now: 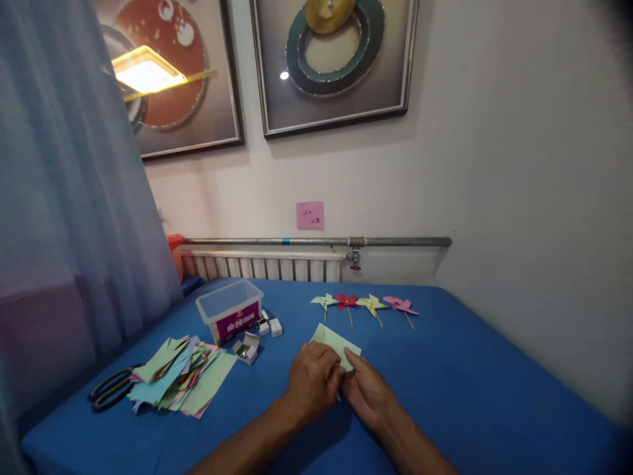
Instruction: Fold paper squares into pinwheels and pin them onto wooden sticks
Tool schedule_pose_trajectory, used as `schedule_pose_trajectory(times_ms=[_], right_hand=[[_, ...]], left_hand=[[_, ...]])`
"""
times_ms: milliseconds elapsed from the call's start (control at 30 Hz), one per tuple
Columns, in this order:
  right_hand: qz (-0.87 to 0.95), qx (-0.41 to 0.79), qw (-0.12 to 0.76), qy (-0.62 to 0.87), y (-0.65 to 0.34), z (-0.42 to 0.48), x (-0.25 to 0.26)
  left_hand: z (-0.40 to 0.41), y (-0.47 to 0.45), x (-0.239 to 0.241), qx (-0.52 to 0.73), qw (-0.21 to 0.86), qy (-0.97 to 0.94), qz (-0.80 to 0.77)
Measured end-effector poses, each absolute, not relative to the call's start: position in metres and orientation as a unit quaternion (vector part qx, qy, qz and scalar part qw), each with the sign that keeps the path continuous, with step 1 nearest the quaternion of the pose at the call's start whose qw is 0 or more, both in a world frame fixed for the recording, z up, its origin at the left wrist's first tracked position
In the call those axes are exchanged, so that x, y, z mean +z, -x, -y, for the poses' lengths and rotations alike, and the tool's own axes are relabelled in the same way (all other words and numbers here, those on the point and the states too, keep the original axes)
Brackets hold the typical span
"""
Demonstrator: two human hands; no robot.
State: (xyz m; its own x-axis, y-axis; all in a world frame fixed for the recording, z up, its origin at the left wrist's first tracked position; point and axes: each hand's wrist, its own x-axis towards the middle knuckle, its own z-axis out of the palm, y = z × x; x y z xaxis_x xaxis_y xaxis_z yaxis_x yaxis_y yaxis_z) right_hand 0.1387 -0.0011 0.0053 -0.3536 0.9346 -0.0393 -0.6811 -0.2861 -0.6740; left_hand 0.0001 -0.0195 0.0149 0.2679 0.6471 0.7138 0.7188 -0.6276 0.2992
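Observation:
A pale green sheet of paper (337, 343) is held up over the blue table by both hands. My left hand (314, 379) has its fingers curled over the near left part of the sheet. My right hand (368, 389) grips the right edge, thumb on top and fingers underneath. The paper's lower part is hidden behind my fingers. Beyond the hands lie several paper pinwheels on sticks: a green one (325, 302), a red one (347, 302), a yellow one (372, 304) and a pink one (401, 305).
To the left, black-handled scissors (113, 389) lie partly under a pile of coloured paper (182, 376). Behind it stand a clear plastic tub (230, 310), a small open white box (246, 348) and smaller white boxes (270, 326). A curtain (74, 165) hangs at the left; a radiator (267, 266) is beyond the table.

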Motion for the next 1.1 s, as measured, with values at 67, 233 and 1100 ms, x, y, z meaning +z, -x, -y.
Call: schedule_pose_trajectory(times_ms=[67, 233, 1100], right_hand=[[0.277, 0.764, 0.533, 0.236, -0.14, -0.001, 0.0], [0.256, 0.778, 0.509, 0.263, -0.139, -0.001, -0.004], [0.317, 0.733, 0.516, 0.311, -0.123, 0.004, -0.002]], left_hand=[[0.013, 0.012, 0.019, -0.476, 0.021, 0.755, 0.45], [-0.007, 0.043, 0.013, -0.522, -0.253, 0.598, 0.554], [-0.01, 0.039, -0.002, -0.55, -0.28, 0.579, 0.533]])
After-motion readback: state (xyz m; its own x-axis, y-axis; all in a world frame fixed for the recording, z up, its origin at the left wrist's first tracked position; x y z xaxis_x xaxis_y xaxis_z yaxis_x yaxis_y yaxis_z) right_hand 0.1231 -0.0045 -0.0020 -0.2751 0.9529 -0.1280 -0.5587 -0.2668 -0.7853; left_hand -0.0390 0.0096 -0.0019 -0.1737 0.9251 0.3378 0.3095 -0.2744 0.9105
